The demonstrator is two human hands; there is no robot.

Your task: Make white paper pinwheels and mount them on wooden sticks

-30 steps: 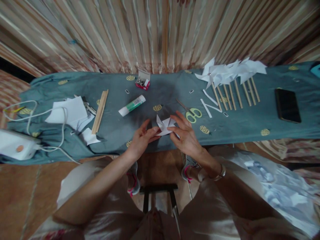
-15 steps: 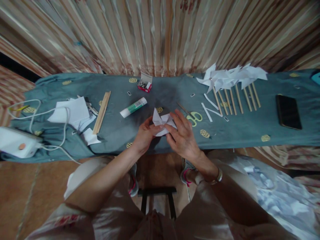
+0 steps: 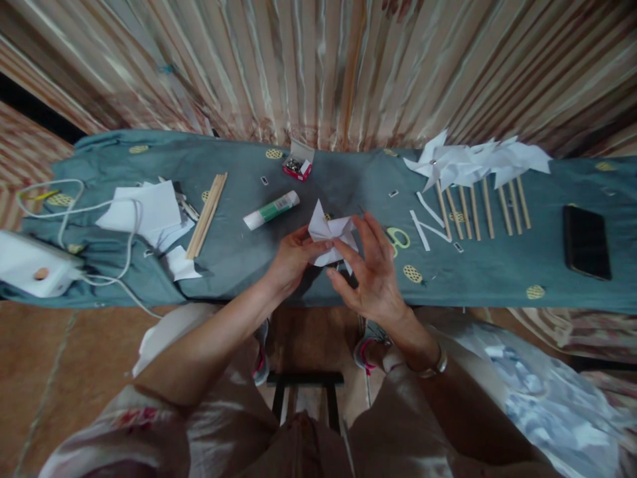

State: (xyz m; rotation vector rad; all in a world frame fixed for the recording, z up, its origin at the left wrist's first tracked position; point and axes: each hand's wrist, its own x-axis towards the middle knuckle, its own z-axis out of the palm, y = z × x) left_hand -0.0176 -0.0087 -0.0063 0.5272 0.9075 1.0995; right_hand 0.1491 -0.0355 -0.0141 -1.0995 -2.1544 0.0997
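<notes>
Over the near middle of the table I have a white paper pinwheel [image 3: 329, 230] with folded, pointed blades. My left hand [image 3: 291, 260] grips its left side, thumb on top near the centre and fingers partly hidden beneath. Fingers spread, my right hand [image 3: 371, 272] is open at the right side of the pinwheel, its index fingertip by the paper's centre. Green-handled scissors [image 3: 399, 239] lie just past the right hand, which partly covers them. Beyond the pinwheel lie a glue stick [image 3: 271, 210] and a small red box [image 3: 297, 166] of metal pins.
Finished pinwheels [image 3: 478, 159] on wooden sticks lie at the back right, near paper strips [image 3: 419, 230] and a black phone [image 3: 587, 242]. To the left are loose wooden sticks [image 3: 208, 216], paper sheets [image 3: 149, 206] and a white device [image 3: 37, 272] with a cable.
The pinwheel's blades now show more spread out and face up. My right hand's fingers have opened wider and cover more of the scissors. The view has shifted slightly.
</notes>
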